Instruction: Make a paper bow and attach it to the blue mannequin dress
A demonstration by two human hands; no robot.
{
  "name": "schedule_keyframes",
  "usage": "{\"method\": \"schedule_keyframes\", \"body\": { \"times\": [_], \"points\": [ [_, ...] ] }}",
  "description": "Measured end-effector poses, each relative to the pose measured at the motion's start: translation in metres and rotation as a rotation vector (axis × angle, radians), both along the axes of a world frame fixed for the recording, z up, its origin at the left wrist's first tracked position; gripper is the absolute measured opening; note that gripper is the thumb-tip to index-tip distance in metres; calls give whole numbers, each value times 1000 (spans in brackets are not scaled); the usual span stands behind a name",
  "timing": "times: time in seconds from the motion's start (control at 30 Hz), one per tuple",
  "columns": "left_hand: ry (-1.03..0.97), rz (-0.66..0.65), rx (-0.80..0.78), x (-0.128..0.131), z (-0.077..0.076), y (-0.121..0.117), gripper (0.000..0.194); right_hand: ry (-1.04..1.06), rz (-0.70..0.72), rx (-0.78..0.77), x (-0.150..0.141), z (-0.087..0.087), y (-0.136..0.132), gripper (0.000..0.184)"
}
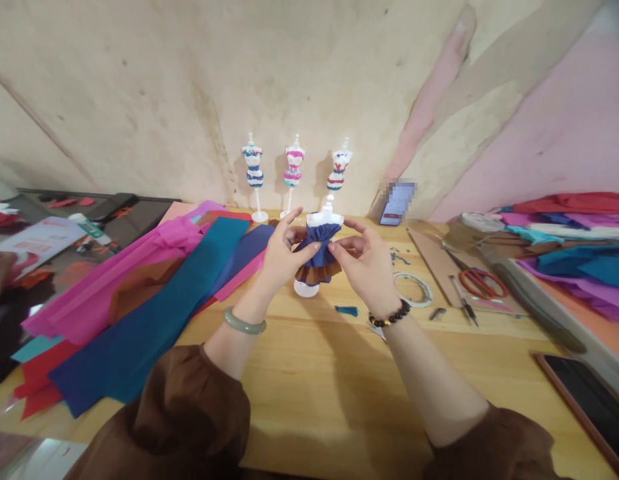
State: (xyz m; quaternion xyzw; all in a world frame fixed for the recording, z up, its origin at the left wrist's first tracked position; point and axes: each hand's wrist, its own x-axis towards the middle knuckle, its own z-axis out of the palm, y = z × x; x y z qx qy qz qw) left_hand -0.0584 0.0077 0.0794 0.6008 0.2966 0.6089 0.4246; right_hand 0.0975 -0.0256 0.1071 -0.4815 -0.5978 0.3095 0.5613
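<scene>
A small white mannequin [326,215] stands on the wooden table [309,380] in the middle. Pleated dark blue paper [316,241] is wrapped round it, with a brown paper ruffle [309,272] below. My left hand [283,252] pinches the blue paper from the left side. My right hand [364,260] pinches it from the right, fingers pressed together at the waist. Both wrists wear bead or jade bracelets. The mannequin's round base [305,289] rests on the table.
Three dressed mannequins [294,175] stand at the back wall. Pink, teal, blue and red tissue sheets [154,300] lie at the left, more [569,247] at the right. Red scissors [482,283], a tape ring [413,289], a propped phone [396,203] and another phone [589,400] lie on the right.
</scene>
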Motion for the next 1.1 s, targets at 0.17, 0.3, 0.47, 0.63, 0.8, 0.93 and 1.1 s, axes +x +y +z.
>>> {"method": "schedule_keyframes", "body": {
  "times": [0.17, 0.3, 0.47, 0.63, 0.8, 0.93, 1.1],
  "points": [
    [19, -48, -33, -5, 0, 3, 86, 7, -5, -4, 2, -1, 4, 46],
    [22, -96, -10, -6, 1, 2, 79, 26, 8, 2, 3, -2, 6, 45],
    [59, 12, -4, 3, 5, 1, 84, 13, 13, -11, 4, -1, 5, 47],
    [64, 46, 21, 10, 6, 4, 75, -4, 30, 19, 5, -2, 4, 48],
    [90, 12, 6, 5, 8, 6, 86, -13, 39, 31, 7, -5, 6, 47],
    [59, -89, -37, -2, 9, 3, 91, 14, 40, 18, 7, -6, 8, 47],
    [2, -89, -73, -10, 2, 1, 75, 40, 31, 12, 9, -7, 10, 46]
  ]
}}
